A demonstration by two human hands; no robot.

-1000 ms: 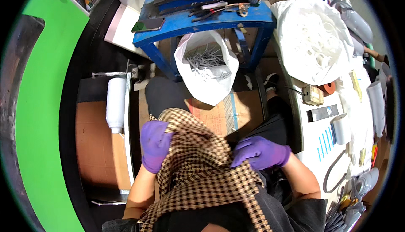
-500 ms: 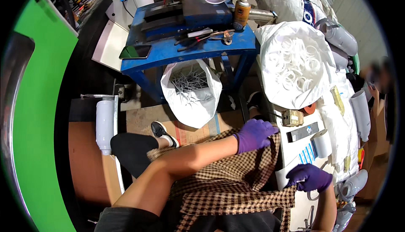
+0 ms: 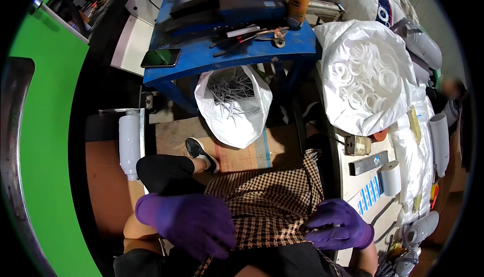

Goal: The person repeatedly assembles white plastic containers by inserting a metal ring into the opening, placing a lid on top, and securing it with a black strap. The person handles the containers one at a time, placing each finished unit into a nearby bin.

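Note:
A brown-and-black checked apron (image 3: 267, 196) lies over my lap. My right hand (image 3: 340, 225), in a purple glove, is closed on the apron's edge near my waist, its fingers curled inward. My left hand (image 3: 189, 224), also gloved in purple, hovers over the left side of my lap beside the cloth. Its fingers point down and to the right, loosely bent and a little apart, and no object shows in them. Part of the apron is hidden beneath both hands.
Ahead stands a blue bench (image 3: 201, 55) bearing a phone (image 3: 160, 58), pliers and a spray can (image 3: 298, 8). Below it sits a white sack (image 3: 237, 131) of grey strips. To the right, a large sack (image 3: 363, 118) of white rings stands near a paper roll (image 3: 390, 178) on a worktop.
My left hand has let go of the apron's far right part and swung back left toward my waist. My right hand has moved left, and the apron lies flatter over my lap.

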